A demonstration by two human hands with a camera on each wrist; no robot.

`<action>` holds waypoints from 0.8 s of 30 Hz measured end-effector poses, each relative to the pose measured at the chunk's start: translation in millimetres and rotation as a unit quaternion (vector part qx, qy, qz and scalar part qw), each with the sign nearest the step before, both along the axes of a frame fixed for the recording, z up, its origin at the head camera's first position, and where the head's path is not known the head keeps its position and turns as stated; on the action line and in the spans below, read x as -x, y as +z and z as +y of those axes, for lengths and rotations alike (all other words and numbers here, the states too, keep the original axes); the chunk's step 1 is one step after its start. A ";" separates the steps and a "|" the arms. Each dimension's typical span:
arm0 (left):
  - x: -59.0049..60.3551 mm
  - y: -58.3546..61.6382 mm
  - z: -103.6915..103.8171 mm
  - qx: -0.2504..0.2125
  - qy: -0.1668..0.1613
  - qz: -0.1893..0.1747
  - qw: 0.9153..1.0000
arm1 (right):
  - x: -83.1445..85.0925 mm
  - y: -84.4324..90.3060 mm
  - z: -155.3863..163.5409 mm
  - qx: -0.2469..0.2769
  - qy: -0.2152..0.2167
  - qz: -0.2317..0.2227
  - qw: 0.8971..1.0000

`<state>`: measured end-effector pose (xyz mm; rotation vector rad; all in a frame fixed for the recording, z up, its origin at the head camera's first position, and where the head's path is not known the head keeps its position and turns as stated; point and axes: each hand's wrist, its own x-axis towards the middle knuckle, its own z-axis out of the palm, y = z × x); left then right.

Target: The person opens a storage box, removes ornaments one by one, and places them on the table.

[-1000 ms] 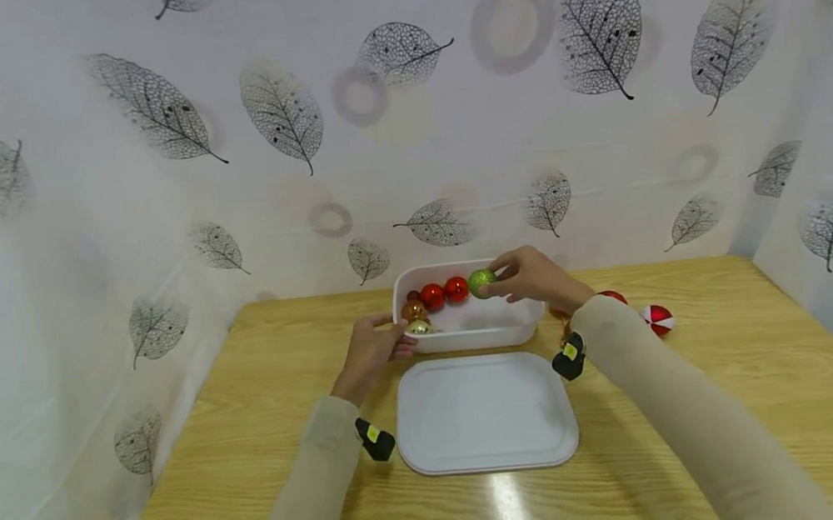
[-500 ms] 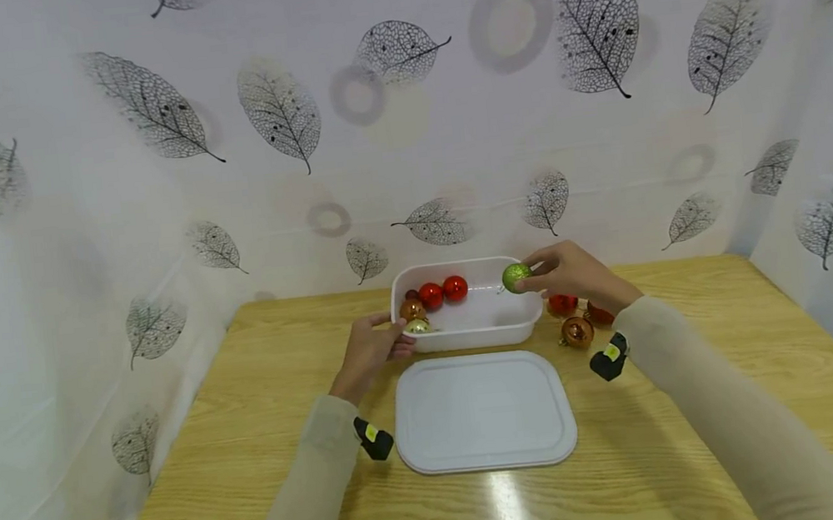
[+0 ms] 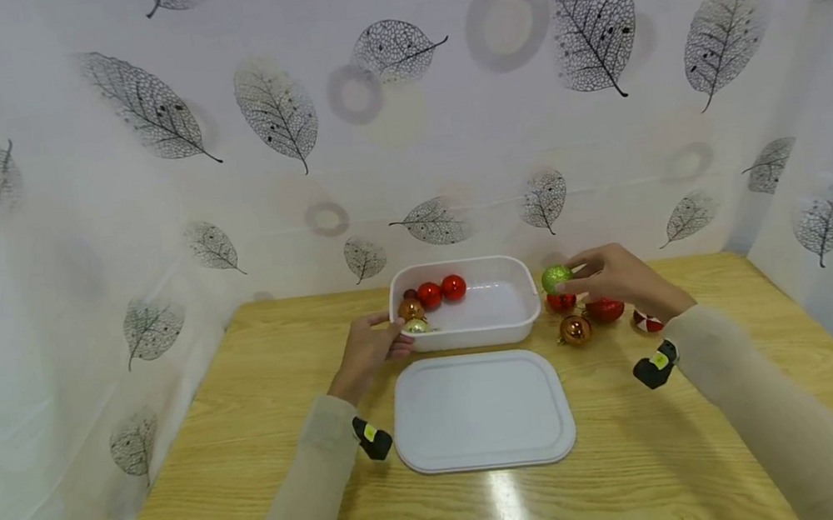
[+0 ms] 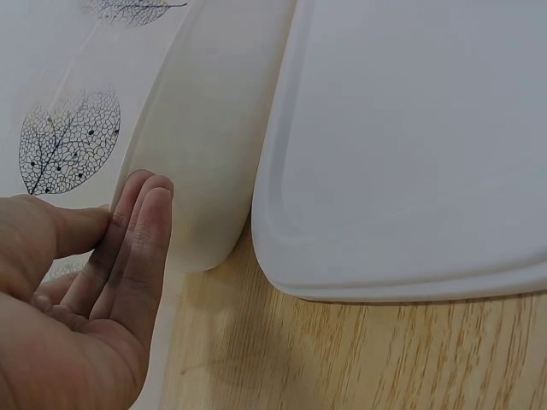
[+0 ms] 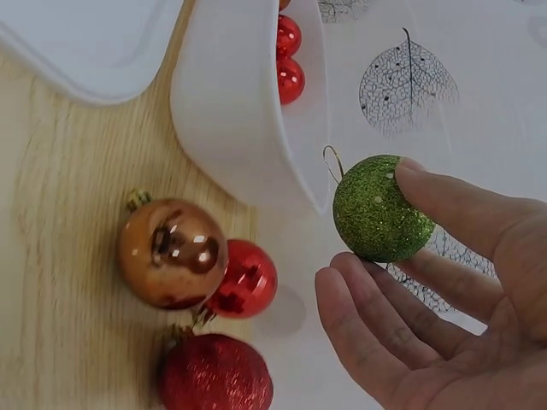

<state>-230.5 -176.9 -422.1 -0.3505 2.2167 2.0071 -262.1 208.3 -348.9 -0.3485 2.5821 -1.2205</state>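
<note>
Fingers (image 5: 444,205) of right hand (image 3: 617,278) pinching green bauble (image 5: 376,209)

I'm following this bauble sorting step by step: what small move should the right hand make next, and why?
Probably lower the green bauble onto the table beside the red baubles: the right hand pinches it outside the white tub, above that loose cluster.
</note>
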 end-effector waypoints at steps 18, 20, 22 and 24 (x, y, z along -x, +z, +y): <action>-0.1 0.4 1.4 0.002 0.002 -0.001 1.000 | -20.8 -24.8 46.4 -0.018 -0.032 -0.035 0.999; 0.3 -0.1 1.1 0.002 0.001 -0.001 1.000 | -23.5 -28.0 49.2 -0.019 -0.032 -0.033 0.999; 0.5 -0.1 1.1 0.001 0.000 0.001 1.000 | -26.3 -30.4 51.5 -0.017 -0.030 -0.029 0.999; 0.8 -0.6 0.9 -0.001 -0.003 0.003 1.000 | -28.4 -33.1 53.5 -0.015 -0.030 -0.027 0.999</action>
